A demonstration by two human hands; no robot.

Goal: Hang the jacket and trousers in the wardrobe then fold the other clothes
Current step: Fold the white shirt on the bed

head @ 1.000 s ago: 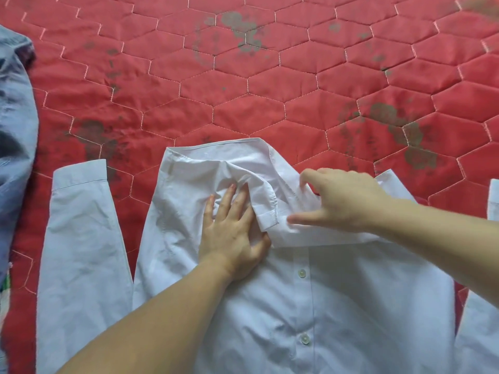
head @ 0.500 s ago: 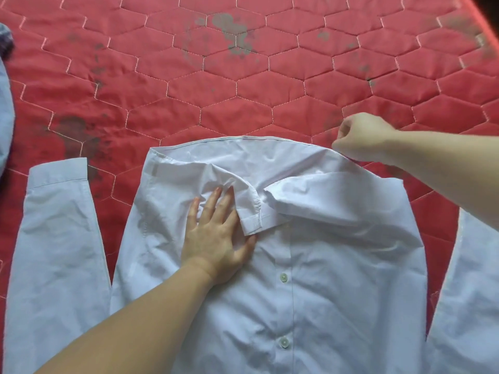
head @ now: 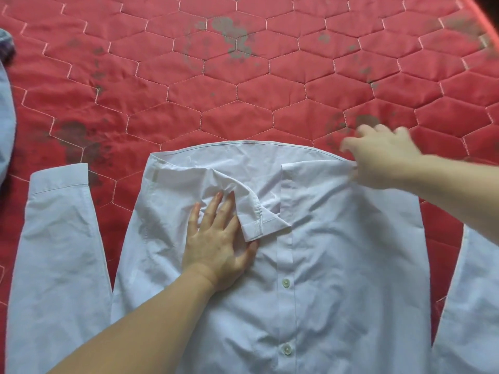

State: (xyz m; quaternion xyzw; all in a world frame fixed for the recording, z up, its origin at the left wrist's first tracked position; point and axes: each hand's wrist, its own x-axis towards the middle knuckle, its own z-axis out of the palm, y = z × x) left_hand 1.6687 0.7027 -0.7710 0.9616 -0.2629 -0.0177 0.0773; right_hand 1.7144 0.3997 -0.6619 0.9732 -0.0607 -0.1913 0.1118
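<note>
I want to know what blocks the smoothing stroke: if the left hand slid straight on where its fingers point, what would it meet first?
The folded collar flap of the white shirt, already touching the left hand fingertips.

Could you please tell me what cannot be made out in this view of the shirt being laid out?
- Right hand: motion-blurred in the head view, so its grip is unclear.
- White shirt: its lower part is cut off by the bottom edge.
- Blue garment: mostly beyond the left edge.

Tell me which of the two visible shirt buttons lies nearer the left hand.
The upper button, on the white shirt's placket just right of the left hand's wrist. The lower button sits farther down the placket, toward the frame's bottom edge.
</note>
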